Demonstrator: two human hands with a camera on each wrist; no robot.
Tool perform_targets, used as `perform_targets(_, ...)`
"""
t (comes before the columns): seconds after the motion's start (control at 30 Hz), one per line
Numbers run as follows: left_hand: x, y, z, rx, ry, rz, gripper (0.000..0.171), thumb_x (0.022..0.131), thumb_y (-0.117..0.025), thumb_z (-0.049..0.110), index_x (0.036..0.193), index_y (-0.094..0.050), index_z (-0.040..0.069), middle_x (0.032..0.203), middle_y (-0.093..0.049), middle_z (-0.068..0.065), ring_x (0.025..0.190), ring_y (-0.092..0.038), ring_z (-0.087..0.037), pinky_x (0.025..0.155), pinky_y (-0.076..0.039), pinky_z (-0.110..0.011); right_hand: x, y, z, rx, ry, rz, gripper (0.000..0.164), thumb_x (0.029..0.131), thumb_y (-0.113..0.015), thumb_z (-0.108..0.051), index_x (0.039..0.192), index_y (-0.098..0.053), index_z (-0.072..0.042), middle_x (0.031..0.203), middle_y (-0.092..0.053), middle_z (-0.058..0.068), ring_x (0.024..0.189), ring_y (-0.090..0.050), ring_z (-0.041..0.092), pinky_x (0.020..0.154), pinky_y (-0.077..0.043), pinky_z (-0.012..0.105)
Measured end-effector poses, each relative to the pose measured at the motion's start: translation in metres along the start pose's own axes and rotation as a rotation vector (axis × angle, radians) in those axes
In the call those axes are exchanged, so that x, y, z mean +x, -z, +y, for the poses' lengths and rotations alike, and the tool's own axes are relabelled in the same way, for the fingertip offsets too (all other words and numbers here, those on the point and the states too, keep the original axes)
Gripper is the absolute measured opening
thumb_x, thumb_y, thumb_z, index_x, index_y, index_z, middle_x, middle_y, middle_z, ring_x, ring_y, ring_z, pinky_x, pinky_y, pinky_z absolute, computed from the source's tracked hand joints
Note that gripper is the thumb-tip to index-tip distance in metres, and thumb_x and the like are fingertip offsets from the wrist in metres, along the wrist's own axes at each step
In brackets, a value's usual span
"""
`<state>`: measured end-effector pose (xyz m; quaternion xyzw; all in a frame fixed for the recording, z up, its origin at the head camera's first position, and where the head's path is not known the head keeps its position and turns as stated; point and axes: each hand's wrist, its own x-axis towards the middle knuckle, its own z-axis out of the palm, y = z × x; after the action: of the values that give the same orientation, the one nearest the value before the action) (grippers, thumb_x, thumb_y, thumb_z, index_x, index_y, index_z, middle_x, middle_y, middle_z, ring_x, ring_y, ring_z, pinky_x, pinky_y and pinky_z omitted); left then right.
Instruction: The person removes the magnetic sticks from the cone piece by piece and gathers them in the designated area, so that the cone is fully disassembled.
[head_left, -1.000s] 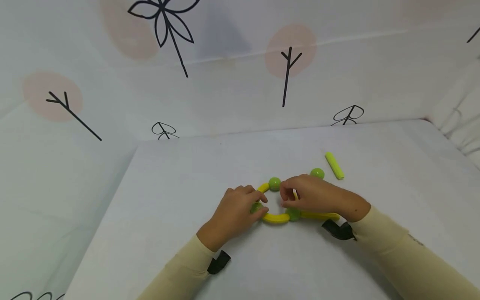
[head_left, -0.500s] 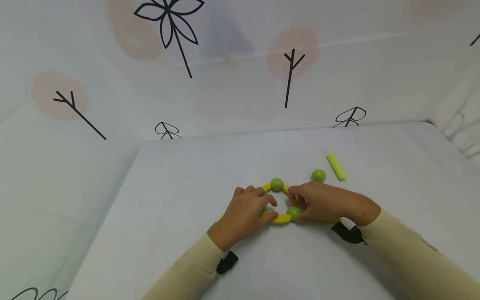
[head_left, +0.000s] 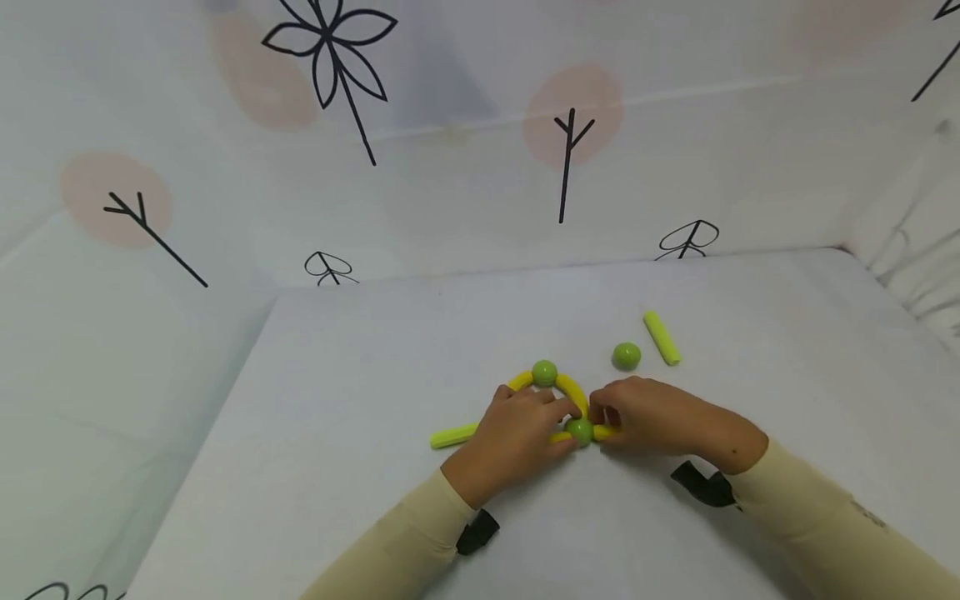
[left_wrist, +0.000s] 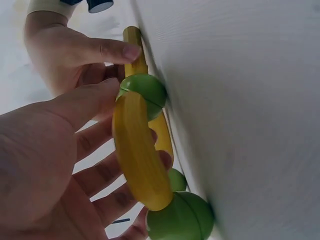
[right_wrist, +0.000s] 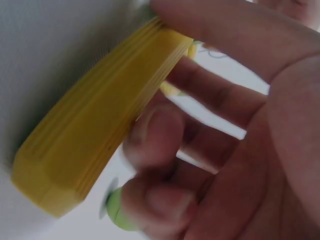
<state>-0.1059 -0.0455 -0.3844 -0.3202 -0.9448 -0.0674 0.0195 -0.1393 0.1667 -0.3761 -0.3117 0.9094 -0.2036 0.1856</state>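
A ring of curved yellow pieces [head_left: 573, 393] and green balls lies flat on the white table. My left hand [head_left: 519, 437] reaches over its near left side and pinches the near right green ball [head_left: 579, 432] between thumb and fingers. A straight yellow stick [right_wrist: 95, 120] sticks out from that ball to the right, and my right hand [head_left: 663, 417] pinches it by its ball end. Close up in the left wrist view are a curved yellow piece [left_wrist: 140, 150] and another green ball [left_wrist: 180, 217], which my left hand covers in the head view.
On the ring's far side is a green ball [head_left: 544, 373]. A yellow-green stick [head_left: 452, 436] extends from the left side. Beyond my right hand lie a loose green ball [head_left: 627, 356] and a loose yellow-green stick [head_left: 662, 337]. A printed cloth [head_left: 450, 192] hangs behind the table.
My left hand has moved right, from the ring's left side to the near right ball. My right hand has come down from the ring's far right part and taken hold of the straight yellow stick.
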Motion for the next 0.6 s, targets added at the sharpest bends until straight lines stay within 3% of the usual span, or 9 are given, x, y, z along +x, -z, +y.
perform_targets(0.17,-0.0015,-0.0028,0.0008,-0.001,-0.023,-0.033,0.042,0.092,-0.07,0.045,0.131,-0.065,0.032,0.11,-0.072,0.01,0.096,-0.067,-0.009,0.08,-0.041,-0.034,-0.0026,0.0006,-0.0009,-0.008,-0.069,-0.06,0.022,0.079,-0.084,-0.016,0.087,-0.065,-0.02,0.075,-0.058,-0.012,0.069,-0.051,0.005,0.066,-0.046,0.023)
perform_targets(0.6,-0.0017,-0.0064,0.0003,-0.024,-0.022,0.01,0.035,0.091,-0.071,0.045,0.123,-0.07,0.032,0.101,-0.073,0.012,0.088,-0.065,-0.006,0.075,-0.037,-0.029,0.0003,-0.0024,0.008,0.088,0.023,-0.088,0.017,0.086,-0.079,-0.025,0.086,-0.063,-0.024,0.073,-0.056,-0.013,0.067,-0.049,0.003,0.063,-0.043,0.021)
